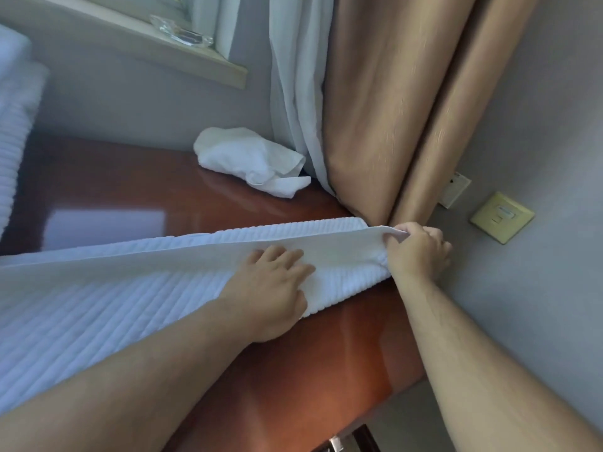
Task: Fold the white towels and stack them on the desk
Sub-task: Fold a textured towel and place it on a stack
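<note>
A large white ribbed towel [107, 305] lies spread over the glossy reddish-brown desk [293, 370], reaching from the left edge of view to the desk's right end. My left hand [270, 288] rests flat on the towel near that right end, fingers spread. My right hand [419, 249] grips the towel's corner, lifted a little by the curtain. A small crumpled white towel [251, 158] sits at the back of the desk. More white ribbed towelling [16, 125] is at the far left.
Tan curtains [408, 109] and a sheer white curtain [293, 76] hang down to the desk's back right corner. A windowsill with a glass ashtray [182, 31] runs above. Wall plates [501, 216] sit on the grey wall to the right. A drawer handle [336, 443] shows below.
</note>
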### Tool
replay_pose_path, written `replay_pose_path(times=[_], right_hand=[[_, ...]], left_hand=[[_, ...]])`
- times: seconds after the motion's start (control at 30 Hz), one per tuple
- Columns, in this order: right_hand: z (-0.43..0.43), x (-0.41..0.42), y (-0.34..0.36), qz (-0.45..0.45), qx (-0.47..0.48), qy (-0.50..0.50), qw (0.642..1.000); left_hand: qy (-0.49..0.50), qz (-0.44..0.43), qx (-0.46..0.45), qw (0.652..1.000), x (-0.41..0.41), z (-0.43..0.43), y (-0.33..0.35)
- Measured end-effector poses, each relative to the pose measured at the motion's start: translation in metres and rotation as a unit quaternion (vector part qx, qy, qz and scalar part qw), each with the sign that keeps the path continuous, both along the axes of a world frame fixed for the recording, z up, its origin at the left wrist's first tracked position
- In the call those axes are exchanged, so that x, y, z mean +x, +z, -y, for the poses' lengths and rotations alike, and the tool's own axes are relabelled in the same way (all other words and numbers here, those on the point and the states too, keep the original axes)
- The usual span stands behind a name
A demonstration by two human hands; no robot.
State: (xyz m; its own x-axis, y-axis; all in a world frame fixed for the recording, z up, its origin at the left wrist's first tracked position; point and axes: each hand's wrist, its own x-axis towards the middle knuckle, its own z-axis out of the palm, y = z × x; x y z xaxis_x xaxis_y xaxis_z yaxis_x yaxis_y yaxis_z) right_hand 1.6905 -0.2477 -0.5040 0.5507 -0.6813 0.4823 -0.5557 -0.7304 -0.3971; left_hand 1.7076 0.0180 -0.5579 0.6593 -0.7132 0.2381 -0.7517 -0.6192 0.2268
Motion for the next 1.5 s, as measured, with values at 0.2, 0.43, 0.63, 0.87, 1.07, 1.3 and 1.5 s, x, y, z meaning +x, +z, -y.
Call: replay_pose_path(times=[0.2,0.43,0.63,0.87,1.07,1.3,1.5], right_hand=[[0.021,0.012,-0.020,0.059,0.260,0.040,0.963],[0.050,0.020,-0.032,0.151,0.164,0.161,0.962],[0.072,0.056,-0.010,-0.048,0.067,0.195,0.977],[0.073,0.090,-0.019,-0.108,0.077,0.166,0.977],[0.067,0.096,-0.028,-0.087,0.066,0.184,0.977],[0.061,0.094,-0.037,-0.082,0.020,0.166,0.983],[0.064,0.097,-0.035,-0.062,0.007,0.173,0.983]], left_hand=[[0.010,-0.018,0.003,1.000,0.004,0.012,-0.009],[0.008,-0.038,-0.003,0.999,0.008,0.013,-0.012],[-0.018,-0.047,0.005,0.999,0.014,0.007,-0.004],[0.042,-0.009,0.001,0.999,0.041,-0.005,-0.001],[0.182,-0.007,-0.004,0.983,0.056,-0.011,0.002],[0.212,-0.048,0.041,0.975,0.078,-0.022,0.017],[0.196,0.021,-0.078,0.977,0.083,-0.027,0.018]])
